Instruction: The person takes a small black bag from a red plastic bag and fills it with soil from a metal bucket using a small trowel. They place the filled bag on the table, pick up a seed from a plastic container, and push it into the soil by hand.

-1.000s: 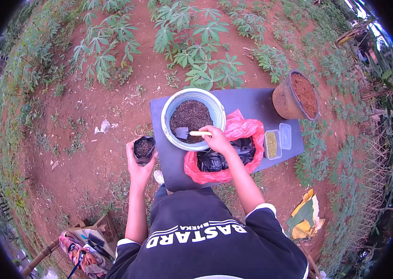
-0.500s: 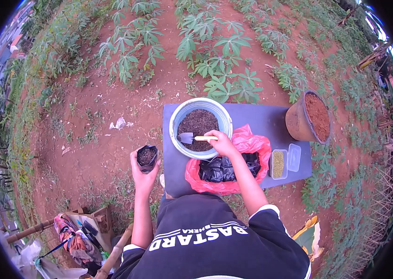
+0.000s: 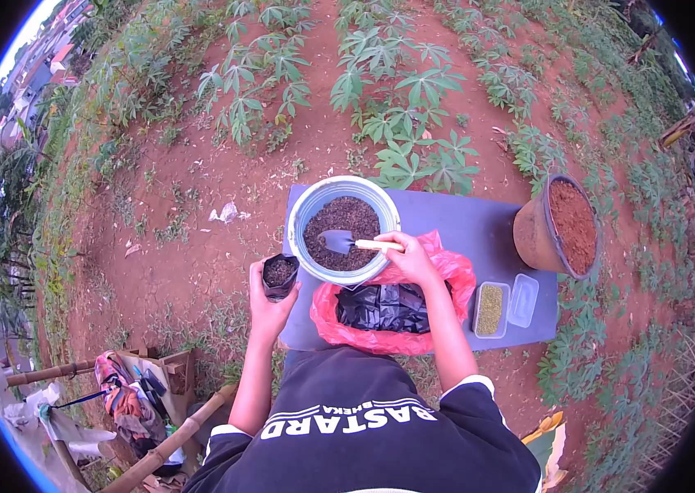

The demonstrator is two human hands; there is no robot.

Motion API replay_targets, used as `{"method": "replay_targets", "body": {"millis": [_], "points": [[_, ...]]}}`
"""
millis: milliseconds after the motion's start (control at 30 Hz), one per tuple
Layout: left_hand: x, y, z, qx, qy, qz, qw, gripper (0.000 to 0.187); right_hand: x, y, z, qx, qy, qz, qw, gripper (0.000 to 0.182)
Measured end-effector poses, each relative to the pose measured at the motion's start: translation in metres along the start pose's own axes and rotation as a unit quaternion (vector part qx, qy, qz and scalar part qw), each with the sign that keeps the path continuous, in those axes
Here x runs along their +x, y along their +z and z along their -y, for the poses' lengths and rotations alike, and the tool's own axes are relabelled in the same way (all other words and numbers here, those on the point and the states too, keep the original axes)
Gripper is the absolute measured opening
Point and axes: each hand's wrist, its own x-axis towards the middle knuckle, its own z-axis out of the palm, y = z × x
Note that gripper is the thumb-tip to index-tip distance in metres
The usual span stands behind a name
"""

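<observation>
Left grip (image 3: 271,309) clasps the bag (image 3: 280,272), now nearer the bucket (image 3: 346,182) than before, shortening the gap to the trowel (image 3: 362,244); right grip (image 3: 410,258) is closed around the trowel over the soil (image 3: 341,214).

the dark shirt (image 3: 355,440) reads "bastard" and "bheka" in white.

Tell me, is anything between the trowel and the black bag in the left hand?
Only the bucket's lower-left rim: the trowel's blade is over the soil inside; the black bag is held outside in the left hand.
</observation>
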Motion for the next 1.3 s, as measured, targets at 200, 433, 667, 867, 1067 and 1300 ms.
{"method": "replay_targets", "body": {"millis": [200, 433, 667, 867, 1067, 1300], "points": [[-0.005, 0.043, 0.020, 0.087, 0.044, 0.032, 0.995, 0.064, -0.030, -0.051, 0.041, -0.016, -0.006, 0.012, 1.000, 0.027], [-0.009, 0.102, 0.015, 0.057, 0.049, 0.066, 0.995, 0.060, -0.056, -0.080, 0.066, -0.091, -0.092, 0.012, 0.992, 0.030], [-0.003, 0.117, 0.000, 0.048, 0.079, 0.071, 0.993, 0.060, -0.074, -0.077, 0.109, -0.191, -0.175, 0.016, 0.966, 0.029], [-0.006, 0.110, -0.014, 0.033, 0.076, 0.069, 0.994, 0.061, -0.088, -0.066, 0.138, -0.304, -0.351, -0.033, 0.885, 0.025], [-0.015, 0.110, -0.021, -0.027, 0.075, 0.043, 0.996, 0.059, -0.099, -0.071, 0.156, -0.305, -0.397, -0.043, 0.864, 0.024], [-0.021, 0.103, -0.048, 0.034, 0.131, 0.073, 0.988, 0.065, -0.106, -0.080, 0.165, -0.314, -0.422, -0.016, 0.851, 0.027]]}}
